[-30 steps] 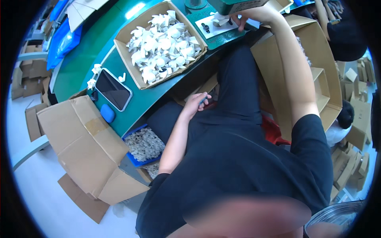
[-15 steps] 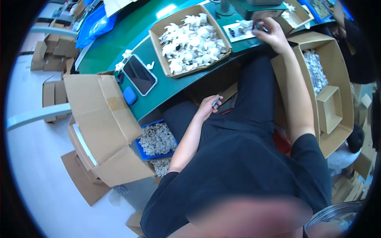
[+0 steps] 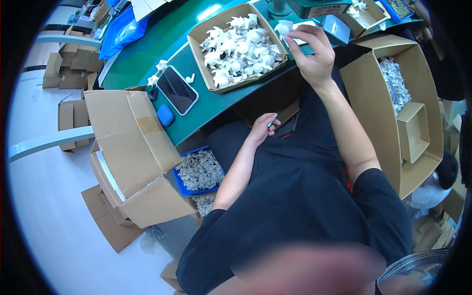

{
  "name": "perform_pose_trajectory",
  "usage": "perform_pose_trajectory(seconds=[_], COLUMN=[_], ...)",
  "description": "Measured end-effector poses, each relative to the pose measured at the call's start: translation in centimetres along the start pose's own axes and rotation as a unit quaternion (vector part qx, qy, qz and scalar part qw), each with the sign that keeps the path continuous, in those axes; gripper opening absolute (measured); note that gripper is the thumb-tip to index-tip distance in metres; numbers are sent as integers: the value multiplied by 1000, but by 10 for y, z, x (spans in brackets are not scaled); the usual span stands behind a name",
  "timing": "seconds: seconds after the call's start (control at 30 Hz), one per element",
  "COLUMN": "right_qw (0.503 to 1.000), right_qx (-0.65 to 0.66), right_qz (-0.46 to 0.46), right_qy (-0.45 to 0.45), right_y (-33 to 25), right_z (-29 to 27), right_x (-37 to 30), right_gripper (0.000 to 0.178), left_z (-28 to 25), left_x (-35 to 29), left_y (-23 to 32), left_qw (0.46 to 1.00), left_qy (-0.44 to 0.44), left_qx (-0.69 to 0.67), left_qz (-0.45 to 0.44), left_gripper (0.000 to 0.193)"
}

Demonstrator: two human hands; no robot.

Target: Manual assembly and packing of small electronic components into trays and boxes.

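Though partly hidden, right hand (image 3: 314, 54) pinches white piece (image 3: 283, 28).

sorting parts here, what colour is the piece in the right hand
White, seen in the head view: the small part pinched in the right hand.

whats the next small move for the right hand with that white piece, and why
Probably bring the white plastic piece down toward the left hand. The right hand pinches it in the air above the green table, beside the cardboard box of white pieces, while the left hand waits at the lap holding a small dark tool.
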State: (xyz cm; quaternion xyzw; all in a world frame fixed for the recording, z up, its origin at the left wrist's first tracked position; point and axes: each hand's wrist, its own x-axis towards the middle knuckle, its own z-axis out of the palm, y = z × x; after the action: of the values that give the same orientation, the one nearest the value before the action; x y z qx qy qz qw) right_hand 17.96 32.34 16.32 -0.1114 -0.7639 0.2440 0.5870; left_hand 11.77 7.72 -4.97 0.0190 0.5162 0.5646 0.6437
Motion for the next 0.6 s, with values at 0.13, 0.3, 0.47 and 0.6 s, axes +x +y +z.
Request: perform_pose_trajectory(seconds=[0.13, 0.3, 0.47, 0.6], right_qw=[997, 982, 985, 949], right_qx=[-18, -144, 2, 15], right_qz=[-39, -73, -38, 112], right_qy=[-65, -96, -165, -295], right_y=[-19, -19, -34, -45], right_z=[26, 24, -38, -51], right_x=[29, 31, -47, -117], right_gripper=[18, 19, 18, 17], left_z=[3, 6, 9, 39], left_x=[2, -4, -18, -20], left_y=[-2, 2, 17, 33], left_qw=[1000, 997, 972, 956], left_qy=[-9, 24, -82, -191], left_qx=[2, -68, -210, -216], left_qz=[7, 14, 64, 52], left_gripper=[31, 27, 23, 23])
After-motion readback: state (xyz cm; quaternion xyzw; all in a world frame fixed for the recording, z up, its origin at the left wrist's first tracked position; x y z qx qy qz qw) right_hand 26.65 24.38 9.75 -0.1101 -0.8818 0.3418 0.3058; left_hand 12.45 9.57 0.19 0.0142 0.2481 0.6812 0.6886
